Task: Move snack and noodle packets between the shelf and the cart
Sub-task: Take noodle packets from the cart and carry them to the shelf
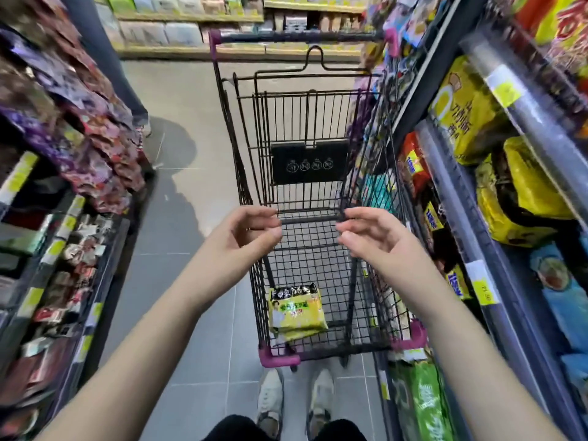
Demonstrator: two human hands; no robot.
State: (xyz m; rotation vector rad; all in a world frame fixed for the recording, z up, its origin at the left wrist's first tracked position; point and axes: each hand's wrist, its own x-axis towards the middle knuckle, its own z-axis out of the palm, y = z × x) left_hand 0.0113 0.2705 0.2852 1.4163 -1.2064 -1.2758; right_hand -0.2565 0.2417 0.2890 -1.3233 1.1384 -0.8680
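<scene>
1. On the left is a shelf (54, 249) full of purple and red snack packets (79, 116). It has little yellow price tags along its edges
2. The left hand (241, 237) is up in the air over the near part of the cart. Its fingers are loose and bent a little, with the thumb apart from them. It holds nothing
3. In the middle stands the black wire cart (305, 122). It has pink corners and a black sign plate (310, 162) on its far wall
4. One yellow noodle packet (296, 310) lies on the bottom of the cart, in the near left corner. It is well below both hands
5. Two pale shoes (296, 402) stand on the grey floor (178, 281) just behind the cart
6. The right hand (375, 240) is up beside the left one, with a gap between them. Its fingers are loose and bent too, and it holds nothing
7. Both hands' fingertips are close to a thin black bar of the cart. I cannot tell if they touch it
8. On the right is another shelf (480, 281), just beside the cart. It holds big yellow noodle packs (467, 113), and there are more packs lower down
</scene>
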